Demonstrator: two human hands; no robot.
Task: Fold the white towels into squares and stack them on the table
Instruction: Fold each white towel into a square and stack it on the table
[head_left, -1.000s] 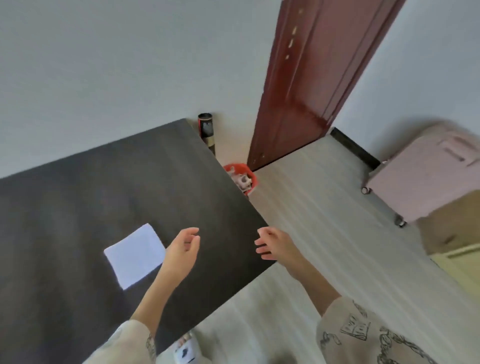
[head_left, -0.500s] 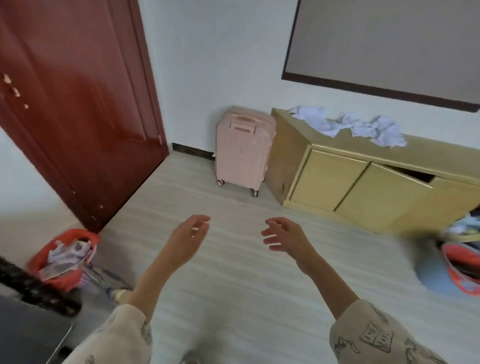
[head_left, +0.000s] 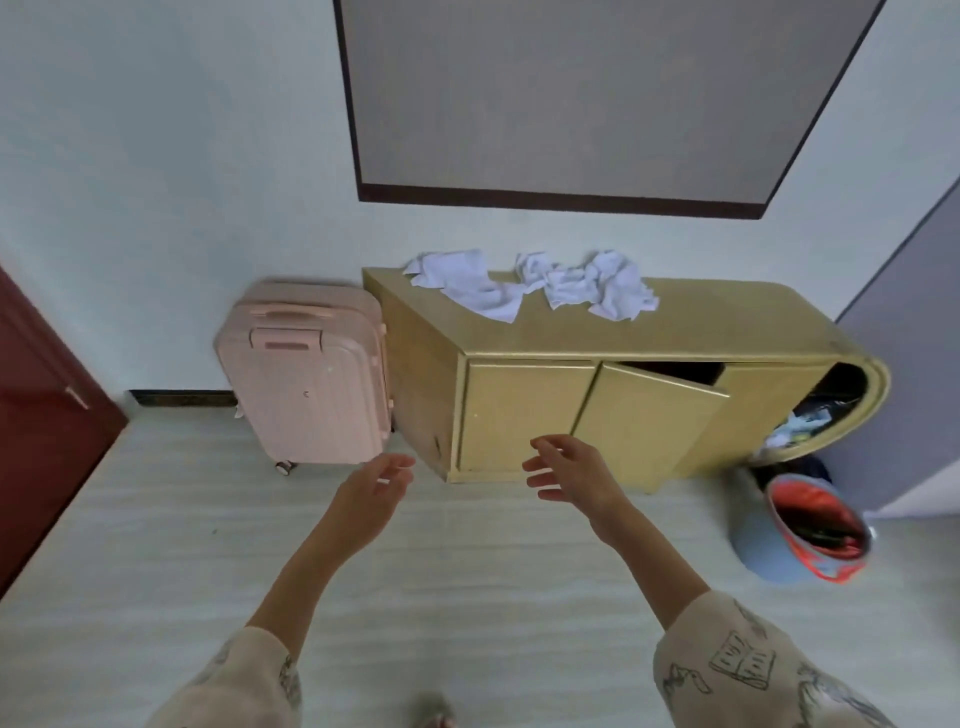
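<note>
Ahead of you the yellow cabinet (head_left: 597, 332) fills twelve to two o'clock with a pink suitcase (head_left: 306, 374) just beside it at eleven, and the crumpled white towels (head_left: 530, 283) lie in a heap on its top near the back wall. Its middle door (head_left: 649, 415) stands ajar toward you and could catch your legs, while bare floor (head_left: 156, 545) lies open from six to nine. Your left hand (head_left: 371, 499) and right hand (head_left: 569, 475) are both relaxed and hold nothing, so a hasty grab could drag several tangled towels off the front edge.

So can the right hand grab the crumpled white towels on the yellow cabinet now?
Probably not yet. The right hand is open, low before the yellow cabinet doors, with the white towels farther back on top. Nothing blocks the way.
</note>
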